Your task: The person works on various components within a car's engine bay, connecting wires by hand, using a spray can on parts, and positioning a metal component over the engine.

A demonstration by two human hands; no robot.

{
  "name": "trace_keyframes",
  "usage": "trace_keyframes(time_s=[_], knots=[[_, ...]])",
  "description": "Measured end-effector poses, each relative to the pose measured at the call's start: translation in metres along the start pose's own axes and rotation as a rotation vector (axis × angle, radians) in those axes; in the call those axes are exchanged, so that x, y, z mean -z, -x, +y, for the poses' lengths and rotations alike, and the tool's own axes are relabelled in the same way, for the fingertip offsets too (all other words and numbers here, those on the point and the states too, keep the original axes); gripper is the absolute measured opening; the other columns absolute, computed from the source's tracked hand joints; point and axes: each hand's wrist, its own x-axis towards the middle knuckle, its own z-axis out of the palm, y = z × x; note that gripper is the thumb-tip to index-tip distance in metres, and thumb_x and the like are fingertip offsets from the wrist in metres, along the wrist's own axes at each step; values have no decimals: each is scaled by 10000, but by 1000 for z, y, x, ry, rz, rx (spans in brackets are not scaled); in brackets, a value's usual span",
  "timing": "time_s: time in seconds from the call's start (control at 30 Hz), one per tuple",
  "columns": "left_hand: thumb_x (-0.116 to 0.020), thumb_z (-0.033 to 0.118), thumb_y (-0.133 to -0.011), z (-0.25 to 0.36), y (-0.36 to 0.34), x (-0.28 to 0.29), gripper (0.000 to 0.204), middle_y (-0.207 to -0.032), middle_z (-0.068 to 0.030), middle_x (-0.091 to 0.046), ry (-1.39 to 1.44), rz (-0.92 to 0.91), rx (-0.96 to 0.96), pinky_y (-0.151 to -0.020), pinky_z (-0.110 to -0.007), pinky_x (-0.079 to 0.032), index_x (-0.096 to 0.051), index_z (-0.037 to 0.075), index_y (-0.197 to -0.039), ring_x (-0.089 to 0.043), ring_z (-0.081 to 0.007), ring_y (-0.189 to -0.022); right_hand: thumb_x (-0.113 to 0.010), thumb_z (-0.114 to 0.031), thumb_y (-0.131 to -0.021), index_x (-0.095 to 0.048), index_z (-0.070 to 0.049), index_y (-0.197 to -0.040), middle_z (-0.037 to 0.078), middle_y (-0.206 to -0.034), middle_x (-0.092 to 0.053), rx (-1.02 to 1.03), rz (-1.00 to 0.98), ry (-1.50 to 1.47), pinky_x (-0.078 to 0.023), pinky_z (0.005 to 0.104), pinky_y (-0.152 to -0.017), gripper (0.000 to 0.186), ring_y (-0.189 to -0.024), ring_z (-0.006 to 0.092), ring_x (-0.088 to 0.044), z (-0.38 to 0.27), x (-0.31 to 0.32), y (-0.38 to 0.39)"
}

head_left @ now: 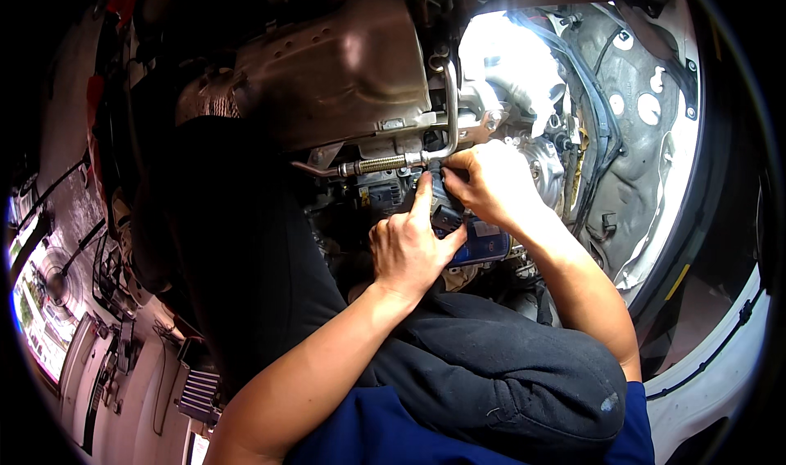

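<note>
Both hands meet at a short dark part with a ribbed, hose-like upper end (pixel 437 188) and a black socket-like lower end (pixel 446 217). My right hand (pixel 495 182) comes from the right, thumb and index finger pinched at its upper end. On the left side my left hand (pixel 404 250) has its index finger stretched up against the part and its thumb round by the lower end; its other fingers curl in. Just above the fingertips runs a metal pipe (pixel 451 113), joined to a braided hose (pixel 375 164). The exact contact under the fingertips is hidden.
A large metal heat shield (pixel 344 64) spans the upper middle. Below the hands sits a blue cylindrical canister (pixel 481 246). Bright light falls on metal castings and a grey panel (pixel 634 162) at right. My dark-trousered knee (pixel 524 367) is close beneath the hands.
</note>
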Motion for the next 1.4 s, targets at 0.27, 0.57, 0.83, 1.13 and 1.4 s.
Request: trace_keyframes(time_s=[0.27, 0.57, 0.83, 1.13, 1.4], knots=[[-822, 347, -700, -2, 0, -1, 825, -603, -194, -633, 55, 26, -25, -625, -441, -540, -521, -37, -1366, -673, -350, -583, -649, -245, -826, -728, -54, -781, 171, -685, -672, 129, -54, -16, -555, 443, -679, 212, -675, 345, -685, 12, 3, -6], [-823, 339, -708, -2, 0, 3, 812, -591, -189, -619, 82, -28, -27, -593, -431, -527, -523, -48, -1356, -663, -337, -562, -651, -223, -800, -678, -35, -676, 180, -629, -642, 183, 66, 90, -552, 450, -622, 227, -610, 354, -668, 11, -7, -5], [-794, 224, -734, -7, 0, 8, 750, -630, -154, -642, 151, -43, -96, -596, -360, -533, -498, -74, -1355, -685, -285, -578, -649, -231, -819, -689, -32, -678, 198, -617, -635, 29, 17, 0, -552, 456, -631, 247, -613, 369, -673, 4, -2, -2], [-802, 227, -733, -4, 2, 8, 743, -648, -156, -650, 204, -46, -39, -627, -365, -536, -508, -41, -1360, -686, -285, -607, -653, -119, -844, -697, 18, -1031, 200, -823, -690, 37, 15, -306, -525, 386, -676, 235, -744, 307, -684, 16, 4, 26], [-792, 299, -739, 3, 1, 4, 722, -736, -188, -694, 102, -3, 6, -683, -376, -570, -540, -18, -1337, -725, -306, -687, -658, -48, -816, -655, -13, -1095, 174, -956, -665, 96, 365, -295, -543, 399, -787, 281, -856, 357, -664, 25, -11, 59]])
